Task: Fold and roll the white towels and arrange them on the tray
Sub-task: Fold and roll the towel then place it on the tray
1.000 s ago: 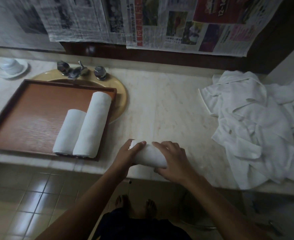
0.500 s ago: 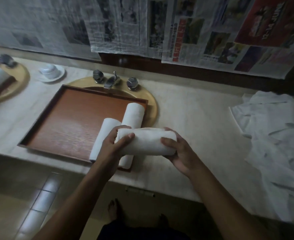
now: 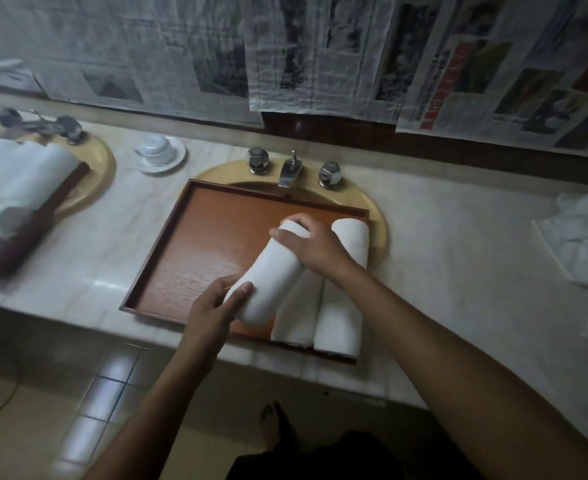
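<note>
Marble counter (image 3: 458,271) under a wall papered with newspaper (image 3: 320,64). Far left I've got a second tray (image 3: 43,216), blurred, loaded with rolled towels (image 3: 26,178), then a white cup (image 3: 155,148) on its saucer. Centre now: the wooden tray (image 3: 199,254) sits over the yellow sink (image 3: 379,223), faucet (image 3: 290,169) behind. Left hand (image 3: 213,310) curls round the near end of a rolled towel (image 3: 271,275), slanted over the tray; right hand (image 3: 315,247) grips its far end. I can't tell if it touches the wood. Just beside it, a short roll (image 3: 297,313) and a long roll (image 3: 342,306) lie together at the tray's right rim. Far right, loose white towels (image 3: 583,237) heaped on the counter.
</note>
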Motion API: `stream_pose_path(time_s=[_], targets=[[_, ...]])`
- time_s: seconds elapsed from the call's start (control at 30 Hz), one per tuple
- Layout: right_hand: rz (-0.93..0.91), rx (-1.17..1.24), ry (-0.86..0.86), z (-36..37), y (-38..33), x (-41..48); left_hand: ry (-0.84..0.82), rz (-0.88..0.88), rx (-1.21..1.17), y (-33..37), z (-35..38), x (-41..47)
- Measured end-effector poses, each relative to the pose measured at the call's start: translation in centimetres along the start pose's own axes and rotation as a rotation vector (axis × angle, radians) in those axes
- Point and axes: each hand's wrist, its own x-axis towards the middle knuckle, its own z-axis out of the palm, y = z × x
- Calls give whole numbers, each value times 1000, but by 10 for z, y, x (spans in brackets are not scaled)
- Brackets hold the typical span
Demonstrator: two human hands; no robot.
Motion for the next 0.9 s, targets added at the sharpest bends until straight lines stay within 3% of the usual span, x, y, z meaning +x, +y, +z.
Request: stream_pose_path(time_s=[0.17,0.33,0.47,0.6,0.67,0.8,0.9], targets=[[115,-331,-177,46,-8,47,-123,-59,212,-26,-25,21],[140,-671,-228,65,-9,58,-227,-75,461,-34,-22,40],[171,-743,-233,69,-11,55,-200,-85,596,-39,-19,54],[244,-732,-267,64,-13,50,-178,94,713,-40,-20,63],[226,-698,-191,57,-15,41,-218,152,788,-41,-22,67],[88,-603,230,24,2,-8,-251,155,799,-32,-25,70],[186,-500,414,0,34,-51,-306,165,797,-24,-21,72]])
